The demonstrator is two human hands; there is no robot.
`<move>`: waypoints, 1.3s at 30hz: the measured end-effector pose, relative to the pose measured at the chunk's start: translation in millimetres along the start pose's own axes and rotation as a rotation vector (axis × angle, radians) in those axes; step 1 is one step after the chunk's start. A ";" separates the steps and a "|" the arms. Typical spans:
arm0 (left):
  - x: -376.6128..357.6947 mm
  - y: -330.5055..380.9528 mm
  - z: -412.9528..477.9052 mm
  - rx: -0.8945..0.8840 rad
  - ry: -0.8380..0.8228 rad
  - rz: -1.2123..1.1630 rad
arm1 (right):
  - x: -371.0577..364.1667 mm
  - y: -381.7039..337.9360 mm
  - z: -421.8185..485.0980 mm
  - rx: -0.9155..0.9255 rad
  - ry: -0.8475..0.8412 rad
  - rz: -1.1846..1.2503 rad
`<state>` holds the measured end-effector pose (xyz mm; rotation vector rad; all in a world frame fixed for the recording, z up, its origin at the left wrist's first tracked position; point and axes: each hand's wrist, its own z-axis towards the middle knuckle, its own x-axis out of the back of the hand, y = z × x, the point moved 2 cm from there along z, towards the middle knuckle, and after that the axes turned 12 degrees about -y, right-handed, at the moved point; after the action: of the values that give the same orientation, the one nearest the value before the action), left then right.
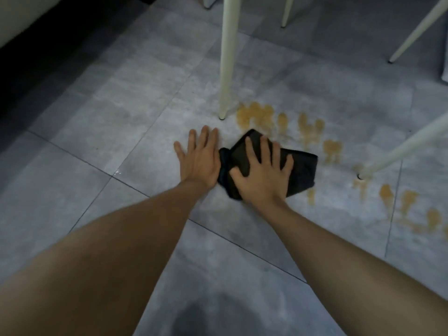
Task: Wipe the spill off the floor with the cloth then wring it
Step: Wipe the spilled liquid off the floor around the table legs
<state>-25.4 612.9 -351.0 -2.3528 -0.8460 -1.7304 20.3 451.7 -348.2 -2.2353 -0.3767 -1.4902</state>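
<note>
The cloth (300, 173) is dark, nearly black, folded into a thick flat pad with a rumpled bunch at its left edge, and it lies on the grey tiled floor (116, 112). Around it runs the spill (260, 115), an orange-yellow trail of blotches and smears that starts beside the near white chair leg (226, 69) and stretches right and toward the camera, past a second slanted leg (400, 149). The right hand (263, 175) rests palm down on the cloth with its grip wide, fingers spread and flat across the fabric, pressing rather than clutching it. The left hand (200, 158) lies flat on the bare tile just left of the cloth, its grip also wide and holding nothing; its outer edge meets the bunched corner. The cloth's long axis runs from lower left to right, its far corner pointing up into the nearest blotches.
</note>
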 end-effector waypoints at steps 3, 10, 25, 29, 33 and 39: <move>1.1 15.4 22.8 0.067 -0.024 -0.036 | -13.1 27.5 -34.4 0.166 0.078 -0.082; -9.1 26.7 30.9 0.132 -0.028 0.048 | 17.8 67.4 34.9 -0.235 0.048 0.075; -9.0 28.6 38.3 0.125 -0.002 0.023 | 64.3 42.2 166.0 -0.288 0.066 0.139; -8.8 26.0 38.5 0.124 -0.023 0.062 | 38.5 7.0 131.5 0.037 0.068 0.037; -7.2 25.2 47.0 0.143 -0.018 0.036 | 49.7 25.3 164.5 -0.068 0.078 0.067; -9.1 27.7 39.3 0.130 -0.023 0.041 | 53.4 -26.4 195.6 0.010 0.032 0.002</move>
<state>19.7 601.7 -366.4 -2.2933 -0.8784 -1.5851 186.9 569.7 -358.9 -2.2005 -0.3709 -1.5172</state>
